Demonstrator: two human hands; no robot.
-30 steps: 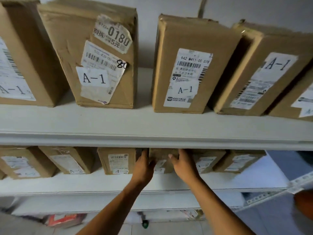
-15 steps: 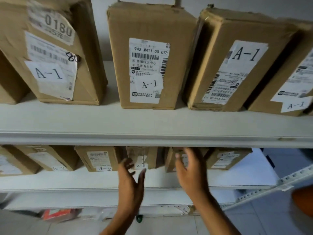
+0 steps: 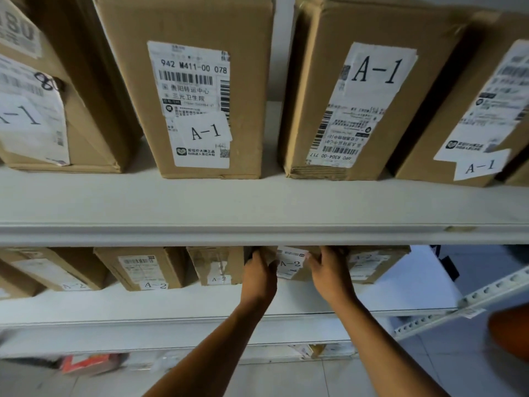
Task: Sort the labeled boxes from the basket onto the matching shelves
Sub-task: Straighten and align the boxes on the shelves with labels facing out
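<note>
Both hands (image 3: 294, 275) now grip A-2 box (image 3: 290, 263) (white shelf (image 3: 386, 293)).

Upper shelf (image 3: 257, 207): four boxes in a row, each tagged A-1 — far left (image 3: 57, 110), centre-left (image 3: 200, 90), centre-right (image 3: 360, 96), far right (image 3: 469, 116).

Lower shelf (image 3: 171, 302), directly beneath: row of A-2 boxes. One box (image 3: 290, 263) sits between left hand (image 3: 259, 275) and right hand (image 3: 329, 273), one hand at each side. Neighbours: box (image 3: 217, 265) just left, box (image 3: 372, 262) just right, further boxes (image 3: 143, 267) leftward.
</note>
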